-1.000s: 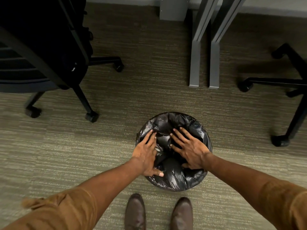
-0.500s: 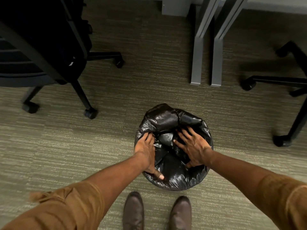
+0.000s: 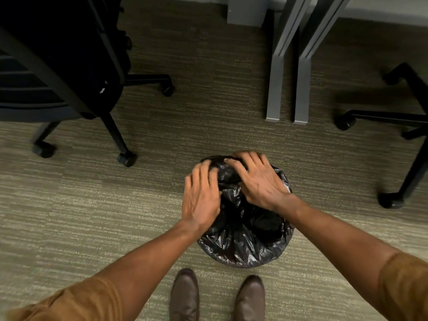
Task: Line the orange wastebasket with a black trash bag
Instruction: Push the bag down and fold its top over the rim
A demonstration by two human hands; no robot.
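Note:
A black trash bag point(image 3: 245, 242) covers the round wastebasket on the carpet in front of my feet; none of the basket's orange surface shows. My left hand point(image 3: 200, 198) lies palm down on the bag's left side, fingers curled over the far left edge. My right hand point(image 3: 257, 179) rests on the far side of the bag, fingers bent over the plastic at the back rim. Both hands are blurred at the fingertips. Whether they pinch the plastic or only press on it is hidden.
A black office chair point(image 3: 58, 72) with castors stands at the left. Two grey desk legs point(image 3: 287, 89) stand beyond the basket. Another chair base point(image 3: 398, 140) is at the right. My brown shoes point(image 3: 217, 297) are just in front of the basket.
Both hands have come up out of the bag's middle and moved to its far edge. The bag's bunched top has been pushed back and down.

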